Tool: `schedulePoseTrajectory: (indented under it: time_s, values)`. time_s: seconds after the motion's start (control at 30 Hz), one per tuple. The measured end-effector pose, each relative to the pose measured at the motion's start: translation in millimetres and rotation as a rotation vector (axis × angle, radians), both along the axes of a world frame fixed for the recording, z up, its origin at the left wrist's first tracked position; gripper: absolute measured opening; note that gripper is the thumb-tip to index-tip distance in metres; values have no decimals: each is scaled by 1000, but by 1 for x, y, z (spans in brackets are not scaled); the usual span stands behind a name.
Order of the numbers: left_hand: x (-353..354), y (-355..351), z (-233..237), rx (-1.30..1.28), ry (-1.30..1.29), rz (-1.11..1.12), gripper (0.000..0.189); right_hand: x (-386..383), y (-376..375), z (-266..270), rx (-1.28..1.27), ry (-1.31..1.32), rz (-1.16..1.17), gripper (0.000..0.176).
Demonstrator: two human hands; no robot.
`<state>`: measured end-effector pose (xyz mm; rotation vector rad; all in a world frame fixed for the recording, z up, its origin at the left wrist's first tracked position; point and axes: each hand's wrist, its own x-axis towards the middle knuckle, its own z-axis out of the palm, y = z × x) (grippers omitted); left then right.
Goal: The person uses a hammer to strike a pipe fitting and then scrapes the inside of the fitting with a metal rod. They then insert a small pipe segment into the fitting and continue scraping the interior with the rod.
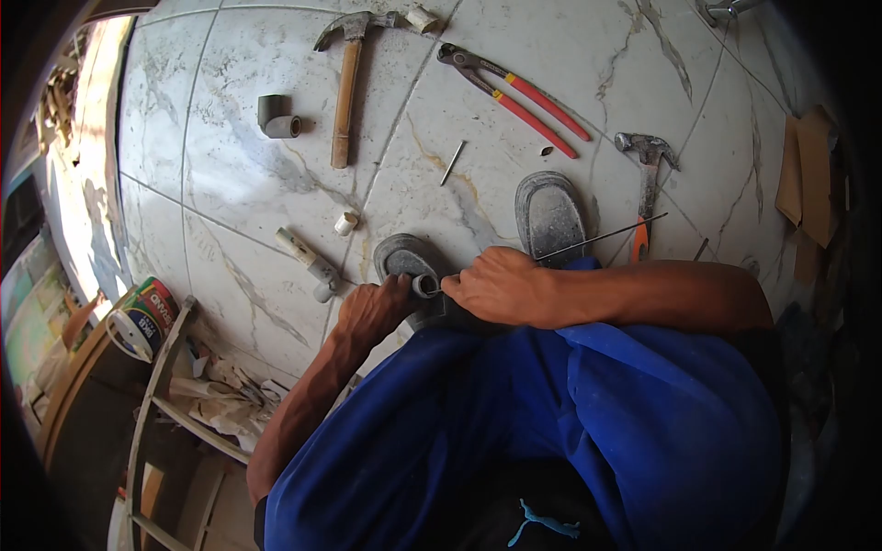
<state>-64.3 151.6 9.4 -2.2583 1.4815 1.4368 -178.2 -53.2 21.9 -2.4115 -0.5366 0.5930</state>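
Between my two hands is a small grey pipe fitting (424,286), its round opening facing up, above one of my dark shoes. My left hand (375,308) is closed on the fitting's left side. On the other side, my right hand (496,286) is closed around a thin metal rod (606,236). The rod sticks out behind that hand to the upper right, and its other end reaches the fitting's opening. A pipe piece with a grey elbow (310,262) lies on the floor to the left, near a short white pipe piece (345,223).
On the tiled floor (276,202) lie a wooden-handled hammer (346,101), red-handled pincers (524,99), a grey elbow (278,118), a nail (452,163) and an orange-handled hammer (647,184). A paint can (152,312) and a curved frame (152,395) stand at left; cardboard (813,179) at right.
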Motion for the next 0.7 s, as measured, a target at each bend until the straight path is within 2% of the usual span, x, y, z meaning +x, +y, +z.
schedulePoseTrajectory:
  time_s: [0.1,0.13,0.17,0.23,0.27,0.3,0.33,0.37,0.43,0.47,0.57,0.7]
  values:
    - [7,9,-4,-142,26,15,39,2,-24,7,-84,28,-20,12]
    - [11,10,-1,-152,22,11,39,-2,-34,3,-94,-41,-129,11]
    - [15,9,3,-167,54,78,42,-1,-47,-2,-109,-45,-130,11]
    - [13,4,4,-186,104,153,45,0,-72,-6,-112,-55,-553,10]
    - [7,1,4,-271,84,360,46,-4,-82,-11,-121,-51,-536,10]
    - [2,-3,6,-357,54,572,47,-7,-92,-20,-171,-57,-713,9]
    - [1,-15,13,-294,69,680,45,-9,-100,-29,-215,-72,-888,9]
    - [0,-23,12,-304,56,707,45,-13,-104,-37,-214,-87,-860,9]
    - [-3,-38,7,-409,143,700,41,-22,-106,-44,-264,-41,-988,14]
    - [-8,-46,2,-431,118,714,35,-22,-104,-39,-324,77,-997,16]
    - [-24,-61,-24,-624,60,754,35,-32,-105,-55,-303,24,-963,18]
    - [-41,-73,-39,-504,-48,798,36,-29,-107,-51,-284,24,-945,17]
